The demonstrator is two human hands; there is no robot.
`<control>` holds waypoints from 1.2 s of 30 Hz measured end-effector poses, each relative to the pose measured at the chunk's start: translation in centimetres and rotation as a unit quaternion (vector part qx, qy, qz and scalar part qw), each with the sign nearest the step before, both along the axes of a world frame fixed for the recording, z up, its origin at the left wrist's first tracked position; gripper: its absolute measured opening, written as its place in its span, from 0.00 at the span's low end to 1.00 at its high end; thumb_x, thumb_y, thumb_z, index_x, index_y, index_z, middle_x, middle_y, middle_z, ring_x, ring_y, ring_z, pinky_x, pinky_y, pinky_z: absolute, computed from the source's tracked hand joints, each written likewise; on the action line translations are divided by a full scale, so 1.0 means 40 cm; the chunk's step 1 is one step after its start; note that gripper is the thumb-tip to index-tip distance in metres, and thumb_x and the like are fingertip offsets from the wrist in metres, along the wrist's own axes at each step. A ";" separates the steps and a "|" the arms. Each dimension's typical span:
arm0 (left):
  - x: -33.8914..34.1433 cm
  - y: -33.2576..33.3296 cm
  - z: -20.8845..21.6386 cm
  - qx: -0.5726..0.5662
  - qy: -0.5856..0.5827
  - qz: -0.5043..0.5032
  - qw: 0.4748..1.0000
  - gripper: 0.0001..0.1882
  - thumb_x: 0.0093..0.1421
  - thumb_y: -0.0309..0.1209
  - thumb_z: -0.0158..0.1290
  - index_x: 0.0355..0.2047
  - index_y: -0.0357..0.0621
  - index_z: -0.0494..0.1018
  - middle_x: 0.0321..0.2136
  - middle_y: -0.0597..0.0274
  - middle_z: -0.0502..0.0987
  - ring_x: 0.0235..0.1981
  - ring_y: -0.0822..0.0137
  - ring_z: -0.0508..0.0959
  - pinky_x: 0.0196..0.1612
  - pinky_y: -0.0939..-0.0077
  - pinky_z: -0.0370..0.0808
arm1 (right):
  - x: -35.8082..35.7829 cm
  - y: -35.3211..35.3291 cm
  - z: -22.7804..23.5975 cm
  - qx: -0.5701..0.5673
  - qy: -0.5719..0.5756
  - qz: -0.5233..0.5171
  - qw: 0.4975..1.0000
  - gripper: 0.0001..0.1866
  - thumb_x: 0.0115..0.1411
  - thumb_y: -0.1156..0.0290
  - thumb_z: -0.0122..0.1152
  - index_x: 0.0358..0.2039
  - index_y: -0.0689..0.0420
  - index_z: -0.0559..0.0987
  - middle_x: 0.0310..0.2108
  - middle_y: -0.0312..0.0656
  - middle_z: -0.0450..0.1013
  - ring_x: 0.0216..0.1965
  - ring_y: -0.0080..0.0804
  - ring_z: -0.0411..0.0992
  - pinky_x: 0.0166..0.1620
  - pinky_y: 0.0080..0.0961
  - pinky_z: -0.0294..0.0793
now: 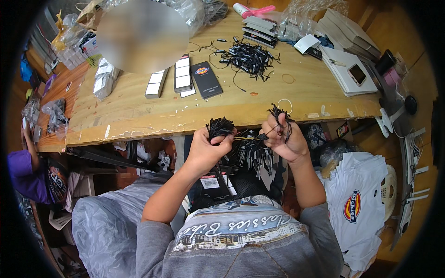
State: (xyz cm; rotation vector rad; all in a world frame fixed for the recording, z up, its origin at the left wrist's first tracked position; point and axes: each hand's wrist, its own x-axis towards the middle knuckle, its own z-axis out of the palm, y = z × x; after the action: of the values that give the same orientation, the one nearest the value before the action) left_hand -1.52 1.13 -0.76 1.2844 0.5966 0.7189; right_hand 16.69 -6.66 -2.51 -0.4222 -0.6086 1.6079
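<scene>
My left hand [206, 147] is closed around a thick bundle of black tag cords [220, 128], whose ends stick up above the fingers. At its right, my right hand [286, 138] pinches a smaller bunch of black cords [279, 113]. A thin yellow rubber band [245, 138] stretches between the two hands. Below them, a mass of dark cords with pale tips [254, 155] hangs over my lap, beside black hang tags [214, 181] with white labels. On the table beyond lies a loose pile of black tag cords [250, 56].
The wooden table [139, 116] has its front edge just beyond my hands. Stacks of tags [183, 76], a flat black tag [207, 79] and a phone [357, 74] on a white pad lie there. White shirts [357, 199] are piled at right; a person's purple sleeve [21, 164] shows at left.
</scene>
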 end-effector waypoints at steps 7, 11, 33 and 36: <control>-0.002 0.002 0.001 -0.023 0.015 -0.004 1.000 0.06 0.46 0.21 0.48 0.27 0.34 0.70 0.11 0.80 0.54 0.15 0.85 0.58 0.22 0.92 0.57 | -0.019 -0.028 -0.012 0.127 -0.118 -0.071 0.982 0.13 0.49 0.65 0.55 0.30 0.62 0.71 0.24 0.36 0.64 0.24 0.20 0.59 0.26 0.15 0.57; -0.002 -0.001 0.003 -0.005 0.022 -0.005 1.000 0.04 0.46 0.20 0.47 0.25 0.34 0.70 0.10 0.80 0.53 0.15 0.86 0.56 0.22 0.92 0.57 | -0.024 -0.031 0.040 -0.040 -0.184 -0.075 0.979 0.09 0.50 0.69 0.54 0.30 0.61 0.71 0.22 0.32 0.65 0.21 0.15 0.59 0.24 0.10 0.58; 0.010 0.002 0.018 -0.059 -0.022 -0.016 0.998 0.10 0.48 0.29 0.54 0.15 0.44 0.64 0.11 0.78 0.58 0.15 0.84 0.59 0.17 0.88 0.57 | -0.060 0.021 0.061 -0.116 -0.285 -0.025 0.951 0.06 0.50 0.69 0.54 0.27 0.58 0.73 0.14 0.25 0.61 0.11 0.09 0.50 0.13 0.09 0.43; 0.005 0.013 -0.011 -0.028 0.021 -0.048 0.998 0.12 0.47 0.29 0.54 0.14 0.45 0.62 0.12 0.77 0.60 0.14 0.83 0.60 0.17 0.88 0.58 | -0.070 0.020 0.068 -0.112 -0.280 -0.032 0.953 0.07 0.51 0.69 0.54 0.27 0.58 0.73 0.16 0.26 0.62 0.11 0.09 0.51 0.13 0.08 0.44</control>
State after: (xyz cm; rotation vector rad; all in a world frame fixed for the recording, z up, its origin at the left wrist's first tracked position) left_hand -1.31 1.66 -1.19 1.2698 0.5810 0.5948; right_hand 13.88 -5.85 0.21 -1.0787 -0.8271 1.4983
